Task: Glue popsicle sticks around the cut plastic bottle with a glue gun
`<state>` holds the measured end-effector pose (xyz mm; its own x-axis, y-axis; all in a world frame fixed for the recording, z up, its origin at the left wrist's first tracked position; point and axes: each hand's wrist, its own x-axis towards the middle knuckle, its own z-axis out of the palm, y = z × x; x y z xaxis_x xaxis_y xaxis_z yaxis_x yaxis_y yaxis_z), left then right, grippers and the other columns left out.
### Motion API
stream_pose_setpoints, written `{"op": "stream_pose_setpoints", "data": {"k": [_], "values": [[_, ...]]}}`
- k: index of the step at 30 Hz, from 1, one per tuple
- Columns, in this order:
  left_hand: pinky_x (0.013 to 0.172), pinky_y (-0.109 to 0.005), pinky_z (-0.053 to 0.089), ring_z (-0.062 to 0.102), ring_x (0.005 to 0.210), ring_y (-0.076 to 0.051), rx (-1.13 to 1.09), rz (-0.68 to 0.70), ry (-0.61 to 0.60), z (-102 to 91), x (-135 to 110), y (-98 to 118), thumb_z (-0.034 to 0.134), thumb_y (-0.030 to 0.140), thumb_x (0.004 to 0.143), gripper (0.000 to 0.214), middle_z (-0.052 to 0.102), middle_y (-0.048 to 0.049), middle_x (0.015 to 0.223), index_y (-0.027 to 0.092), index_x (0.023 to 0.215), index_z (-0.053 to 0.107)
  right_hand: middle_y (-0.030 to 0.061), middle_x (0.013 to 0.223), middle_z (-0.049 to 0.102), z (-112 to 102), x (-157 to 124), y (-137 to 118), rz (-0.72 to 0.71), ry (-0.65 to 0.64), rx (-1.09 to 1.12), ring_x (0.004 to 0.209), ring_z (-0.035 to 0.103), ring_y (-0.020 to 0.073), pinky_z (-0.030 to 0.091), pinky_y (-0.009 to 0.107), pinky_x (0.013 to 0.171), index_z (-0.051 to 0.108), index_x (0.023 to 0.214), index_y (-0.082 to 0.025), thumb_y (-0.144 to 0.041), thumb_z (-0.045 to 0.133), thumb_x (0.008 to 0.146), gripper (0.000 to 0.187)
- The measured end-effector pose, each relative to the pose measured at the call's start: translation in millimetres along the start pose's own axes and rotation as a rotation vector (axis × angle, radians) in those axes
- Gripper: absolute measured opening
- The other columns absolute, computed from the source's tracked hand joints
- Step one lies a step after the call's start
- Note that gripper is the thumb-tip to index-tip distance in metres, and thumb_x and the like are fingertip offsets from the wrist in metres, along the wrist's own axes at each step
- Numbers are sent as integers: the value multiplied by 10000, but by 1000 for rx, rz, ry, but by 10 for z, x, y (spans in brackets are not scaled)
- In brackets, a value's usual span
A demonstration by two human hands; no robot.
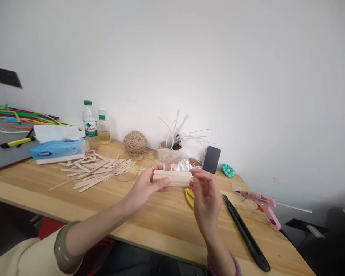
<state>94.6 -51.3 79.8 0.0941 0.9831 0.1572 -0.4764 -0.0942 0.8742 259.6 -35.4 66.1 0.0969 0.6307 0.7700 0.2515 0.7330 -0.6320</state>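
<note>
A small panel of wooden craft sticks (172, 178), laid side by side, is held flat above the wooden table (74, 207) between both hands. My left hand (145, 188) grips its left end, thumb on the front face. My right hand (206, 199) pinches its right end with closed fingers. A loose heap of craft sticks (94, 171) lies on the table to the left of my hands.
A tissue pack (59, 147), two bottles (90, 124), a twine ball (135, 142) and a clear container of rods (172, 157) stand along the wall. A phone (211, 160), teal flower (228, 170), yellow pliers (189, 197), utility knife (245, 232) and pink glue gun (261, 205) lie to the right.
</note>
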Motion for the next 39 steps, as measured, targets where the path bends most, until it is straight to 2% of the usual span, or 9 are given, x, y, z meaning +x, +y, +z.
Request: {"op": "stream_pose_setpoints", "data": {"k": [9,15,19,24,26,29,33,36,39], "values": [[545,-207,551,629,749,-166,178,37,-97,-113,45,152,755,281,686,254,680,-47,802,154,882,658,3,775,581,-116,135,-141,337,-201,108,739,574,149,488,260,633,571,770,-200,-396,677,759,223],[477,-192,513,610,697,-167,321,54,-157,-167,100,289,734,336,675,259,670,-68,768,128,820,682,-3,711,591,-83,134,-146,373,-269,132,634,556,128,452,238,555,562,736,-192,-434,684,735,271],[530,-216,507,615,708,-165,643,-28,-331,-258,265,444,646,331,746,238,665,-44,792,134,878,659,2,672,594,-153,134,-62,379,-485,-81,606,558,140,448,254,552,566,697,-189,-466,626,782,296],[646,-226,447,617,743,-160,1307,120,-698,-351,470,390,532,151,806,167,685,-28,796,150,875,685,96,1021,629,-151,171,129,19,-493,-363,977,585,254,482,386,821,584,961,-202,-400,637,798,262],[658,-229,425,617,749,-162,1438,159,-822,-377,515,268,524,128,806,178,693,-22,791,172,860,688,126,1208,565,-56,171,215,-152,-620,-416,1165,491,281,416,442,956,519,1140,-211,-328,684,769,423],[692,-236,430,623,810,-175,1498,174,-909,-415,530,115,557,142,791,146,691,-25,847,183,878,667,137,1225,573,104,149,314,-214,-877,-525,1180,490,290,357,489,1015,462,1225,-190,-228,730,722,571],[862,-293,442,578,1044,-214,1458,386,-793,-525,447,75,607,175,767,284,613,-63,1130,183,1049,577,63,1006,681,185,150,329,-176,-985,-612,1038,599,256,264,520,1066,477,1201,-176,-213,726,724,540],[986,-365,396,497,1184,-237,1375,559,-495,-671,350,23,661,218,738,456,526,-77,1259,211,1162,494,11,889,703,186,187,271,-196,-1007,-656,950,634,231,250,504,1066,551,1130,-200,-229,732,717,452],[1004,-430,390,457,1232,-283,1348,385,-218,-800,288,-149,757,288,630,753,477,-123,1314,197,1276,381,53,915,719,230,220,204,-252,-1094,-752,931,635,233,294,448,1028,659,966,-183,-252,733,713,273]]}}
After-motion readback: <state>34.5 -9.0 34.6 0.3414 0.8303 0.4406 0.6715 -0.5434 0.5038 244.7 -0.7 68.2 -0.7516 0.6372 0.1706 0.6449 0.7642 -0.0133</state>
